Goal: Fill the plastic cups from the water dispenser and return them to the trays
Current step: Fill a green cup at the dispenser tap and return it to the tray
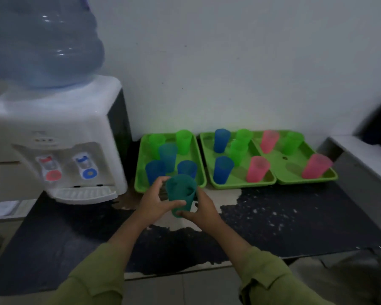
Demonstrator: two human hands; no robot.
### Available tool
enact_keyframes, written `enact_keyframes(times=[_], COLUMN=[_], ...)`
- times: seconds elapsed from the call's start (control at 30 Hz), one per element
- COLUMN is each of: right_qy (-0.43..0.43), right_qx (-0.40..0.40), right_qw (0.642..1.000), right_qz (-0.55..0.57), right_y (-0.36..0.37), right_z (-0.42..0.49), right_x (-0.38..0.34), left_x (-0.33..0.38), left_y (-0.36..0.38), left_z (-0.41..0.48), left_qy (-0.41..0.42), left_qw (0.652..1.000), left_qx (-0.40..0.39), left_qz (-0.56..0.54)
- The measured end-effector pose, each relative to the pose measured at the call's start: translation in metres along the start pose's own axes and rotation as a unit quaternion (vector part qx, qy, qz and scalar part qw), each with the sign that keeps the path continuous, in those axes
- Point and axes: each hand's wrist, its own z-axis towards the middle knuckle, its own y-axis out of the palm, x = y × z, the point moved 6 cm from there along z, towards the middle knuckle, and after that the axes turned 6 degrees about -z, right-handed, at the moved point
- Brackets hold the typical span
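- Teal plastic cup [180,192] is being held at the centre of the frame, clear of the worn black counter [295,216] and just in front of the left green tray [139,183].
- Left hand [153,201] is wrapping the cup's side: thumb lying across the front wall, fingers curling round behind the rim.
- Right hand [201,209] is cupping the base, fingertips pinching under the bottom edge. Two-handed hold is probably steadying a thin, flexible wall.
- Cup is tilting, mouth leaning toward the camera; I judge it empty, though no water level is showing either way.
- Water dispenser [53,139] is standing at the left of the frame, blue cold tap [84,161] above the drip grille [84,194]. The cup is sitting to the right of it, not yet under a tap.
- Middle tray [240,186] and right tray [306,180] are carrying upright blue, green and pink cups along the wall, right of centre; fill state is too dim to read.
- Trays are lying side by side next to the dispenser, likely keeping each carry short.
- Step in hand, as judged: taking one cup to the tap.
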Motion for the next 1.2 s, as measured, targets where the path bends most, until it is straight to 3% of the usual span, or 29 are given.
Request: enact_keyframes(times=[0.2,0.53,0.83,1.07,1.2], right_qy=[0.087,0.222,0.185,0.129,0.105], right_qx=[0.053,0.159,0.107,0.039,0.043], right_qw=[0.991,0.946,0.944,0.932,0.919], right_qz=[-0.083,-0.177,-0.252,-0.336,-0.377], right_y=[-0.089,-0.255,-0.352,-0.379,-0.382], right_z=[-0.007,-0.017,0.013,0.022,0.024], right_x=[0.07,0.177,0.256,0.303,0.319], left_x=[0.027,0.07,0.102,0.086,0.067], left_y=[0.073,0.199,0.319,0.4,0.426], left_z=[0.051,0.126,0.199,0.242,0.26], left_qy=[0.033,0.056,0.029,0.004,-0.03], left_qw=[0.999,0.996,0.998,0.999,0.997], left_qx=[-0.012,-0.055,-0.01,0.045,0.046], left_qz=[-0.01,-0.034,-0.061,0.012,0.053])
